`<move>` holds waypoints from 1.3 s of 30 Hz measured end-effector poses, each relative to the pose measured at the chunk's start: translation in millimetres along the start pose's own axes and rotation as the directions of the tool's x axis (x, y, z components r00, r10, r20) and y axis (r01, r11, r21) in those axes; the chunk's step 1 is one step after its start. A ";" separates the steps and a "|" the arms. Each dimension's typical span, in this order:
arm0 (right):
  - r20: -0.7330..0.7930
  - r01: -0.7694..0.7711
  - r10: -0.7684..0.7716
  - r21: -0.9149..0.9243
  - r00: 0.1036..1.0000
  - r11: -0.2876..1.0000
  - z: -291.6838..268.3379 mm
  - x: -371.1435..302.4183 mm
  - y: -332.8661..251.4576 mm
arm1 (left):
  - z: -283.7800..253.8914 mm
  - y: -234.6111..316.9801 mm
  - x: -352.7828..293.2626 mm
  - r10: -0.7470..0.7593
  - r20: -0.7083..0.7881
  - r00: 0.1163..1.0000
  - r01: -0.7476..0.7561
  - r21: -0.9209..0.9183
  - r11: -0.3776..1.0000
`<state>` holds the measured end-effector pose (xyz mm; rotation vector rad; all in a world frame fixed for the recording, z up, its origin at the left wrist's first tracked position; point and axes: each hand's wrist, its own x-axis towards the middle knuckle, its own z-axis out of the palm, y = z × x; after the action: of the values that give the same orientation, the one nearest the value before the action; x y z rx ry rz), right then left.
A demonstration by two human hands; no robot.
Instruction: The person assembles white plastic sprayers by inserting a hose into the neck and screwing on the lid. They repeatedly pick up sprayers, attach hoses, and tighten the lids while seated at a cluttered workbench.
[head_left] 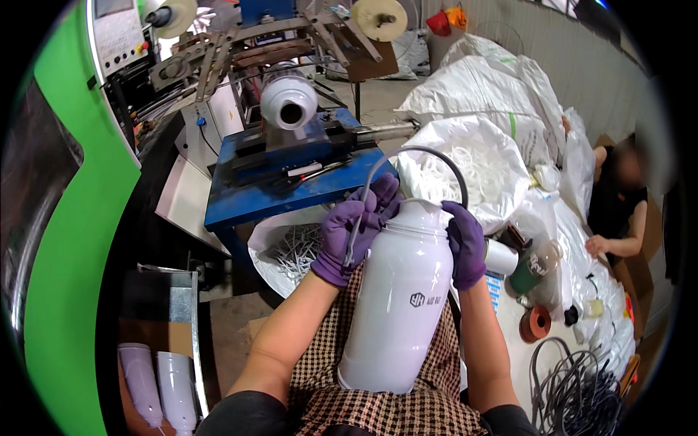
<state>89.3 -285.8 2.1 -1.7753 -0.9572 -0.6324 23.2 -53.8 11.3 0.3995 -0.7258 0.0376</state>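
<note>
A pale lilac-white vacuum flask body (398, 305) leans upright against my checked apron, its spouted neck at the top. A grey curved carrying handle (430, 150) arcs over the neck. In a purple glove, my left hand (350, 236) grips the handle's left limb beside the neck, with some fingers raised. My right hand (466, 245), also gloved in purple, closes round the handle's right end against the flask's shoulder. That end is hidden under the fingers.
Ahead stands a blue machine table (240, 178) with another flask (289, 100) mounted on it. An open white sack (494, 171) holds white rings. Two flask bodies (174, 385) lie in a box at lower left. Black straps (574, 389) lie right; a person (618, 196) sits beyond.
</note>
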 end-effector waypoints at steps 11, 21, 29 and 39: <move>0.270 -0.155 0.444 0.948 0.855 -0.277 18.8 3.2 -34.3 | 44.6 21.4 0.7 0.162 0.069 0.984 -0.082 0.994 0.076; 0.640 -0.641 -0.042 0.768 0.767 -0.013 17.6 18.7 -31.7 | 104.6 5.4 -1.3 0.022 0.544 0.839 -0.531 0.826 -0.190; 0.542 -0.542 -0.026 0.836 0.840 -0.091 36.3 11.9 -3.1 | 68.6 12.8 -3.8 0.073 0.094 0.993 -0.114 0.929 0.353; 0.054 -0.054 0.007 0.982 0.999 0.179 19.9 1.1 -33.1 | 28.2 33.9 11.8 -0.331 -0.482 0.811 0.566 0.506 0.651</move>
<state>62.2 -260.2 12.4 -0.5470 -0.9800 0.1606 8.3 -34.0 49.7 1.2011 -0.2092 -0.1324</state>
